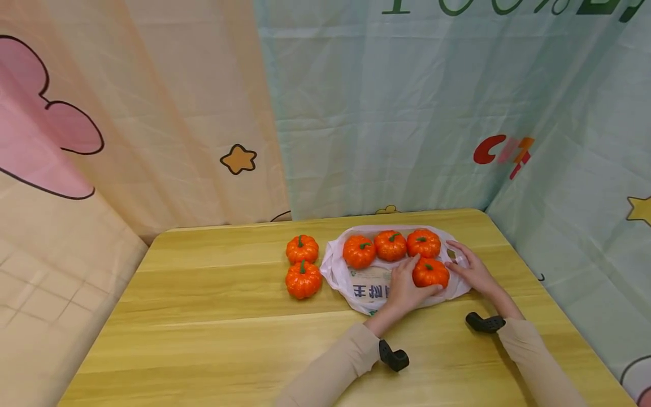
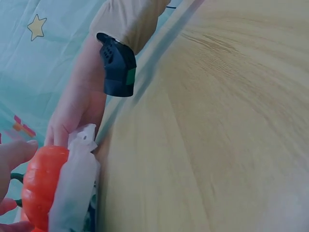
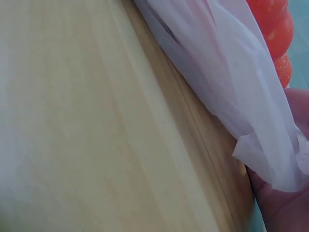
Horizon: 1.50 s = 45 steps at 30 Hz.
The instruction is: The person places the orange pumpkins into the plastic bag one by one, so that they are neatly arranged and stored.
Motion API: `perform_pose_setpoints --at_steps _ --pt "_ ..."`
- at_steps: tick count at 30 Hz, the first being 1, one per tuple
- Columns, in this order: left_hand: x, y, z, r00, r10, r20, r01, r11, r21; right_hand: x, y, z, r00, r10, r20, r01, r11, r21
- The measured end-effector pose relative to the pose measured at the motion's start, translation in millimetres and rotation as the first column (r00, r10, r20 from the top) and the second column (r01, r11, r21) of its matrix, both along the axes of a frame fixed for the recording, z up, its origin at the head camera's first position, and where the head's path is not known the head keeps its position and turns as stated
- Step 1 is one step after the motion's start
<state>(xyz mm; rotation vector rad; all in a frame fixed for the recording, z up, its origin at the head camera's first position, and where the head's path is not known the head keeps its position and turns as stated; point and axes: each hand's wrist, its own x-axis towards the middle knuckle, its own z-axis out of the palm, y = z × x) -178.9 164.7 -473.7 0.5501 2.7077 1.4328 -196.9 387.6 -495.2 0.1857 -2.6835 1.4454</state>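
Near the front right of a white plastic bag sits a small orange pumpkin with a green stem. My left hand grips it from the left, thumb along its near side. My right hand reaches over the bag's right edge, with thumb and fingers spread apart beside that pumpkin. White plastic partly covers the right hand in the right wrist view. Behind the gripped one, more pumpkins lie in a row on the bag.
Two more pumpkins stand one behind the other on the wooden table, left of the bag. Printed curtains hang behind the table and at its sides. A black device is worn at each wrist.
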Motion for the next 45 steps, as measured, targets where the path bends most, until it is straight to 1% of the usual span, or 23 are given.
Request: perform_pose_setpoints --at_steps 2,6,8,13,16,18,21,25,29,32,34,36,38,40,43,45 --pt "0.0 -3.8 4.3 1.000 -0.003 0.005 0.003 1.000 0.005 -0.2 0 0.7 1.000 -0.003 -0.006 0.003 1.000 -0.002" --pt "0.5 -14.4 12.9 1.000 -0.009 -0.019 0.010 1.000 0.018 -0.2 -1 -0.1 0.999 0.007 -0.053 -0.008 1.000 -0.020" --pt "0.9 -22.1 15.5 1.000 -0.014 -0.025 0.015 0.999 0.038 1.3 -3 -0.7 0.998 0.004 -0.067 -0.006 1.000 -0.024" --pt "1.6 -46.8 21.8 1.000 -0.014 -0.018 0.016 0.994 0.109 6.3 -6 -1.6 0.998 -0.018 -0.056 0.018 1.000 -0.005" --pt "0.4 -60.1 26.7 0.999 -0.007 -0.045 0.013 0.990 0.139 8.3 -6 -1.6 0.998 -0.025 -0.064 0.025 1.000 0.001" --pt "-0.7 -67.3 29.1 0.997 0.000 -0.073 0.011 0.989 0.149 8.9 -7 -1.2 0.997 -0.017 -0.081 0.017 1.000 -0.006" --pt "-2.3 -76.8 32.9 0.994 0.012 -0.110 0.004 0.989 0.149 9.1 -7 -0.5 0.995 -0.004 -0.103 0.004 1.000 0.003" --pt "-5.0 -88.4 37.1 0.989 0.029 -0.143 -0.009 0.990 0.142 9.1 -5 -0.8 0.992 -0.010 -0.125 0.015 0.999 0.034" --pt "-7.1 -101.6 40.2 0.989 0.059 -0.138 -0.036 0.986 0.165 8.4 -5 -1.3 0.991 -0.012 -0.136 0.019 0.999 0.051" --pt "-7.2 -112.7 42.7 0.987 0.084 -0.136 -0.058 0.981 0.187 8.7 -6 -0.5 0.991 -0.007 -0.137 0.014 0.999 0.044" --pt "-7.1 -120.3 44.0 0.983 0.100 -0.151 -0.070 0.979 0.191 9.3 -6 0.1 0.991 -0.003 -0.133 0.009 0.999 0.045" --pt "-6.8 -128.4 44.8 0.977 0.114 -0.180 -0.080 0.979 0.186 9.9 -6 0.9 0.992 -0.002 -0.129 0.008 0.999 0.046" --pt "-7.6 -136.4 44.0 0.970 0.129 -0.204 -0.091 0.978 0.186 9.9 -6 1.5 0.992 -0.001 -0.126 0.007 0.999 0.047" --pt "-8.6 -145.1 43.0 0.966 0.144 -0.215 -0.102 0.976 0.195 9.6 -6 1.8 0.993 -0.003 -0.121 0.009 0.999 0.049" --pt "-10.4 -158.2 40.1 0.963 0.174 -0.207 -0.128 0.967 0.219 8.8 -6 1.5 0.993 -0.009 -0.116 0.016 0.998 0.053" --pt "-11.0 -166.9 37.6 0.959 0.196 -0.203 -0.151 0.964 0.220 8.2 -5 0.7 0.993 -0.012 -0.117 0.020 0.998 0.062"
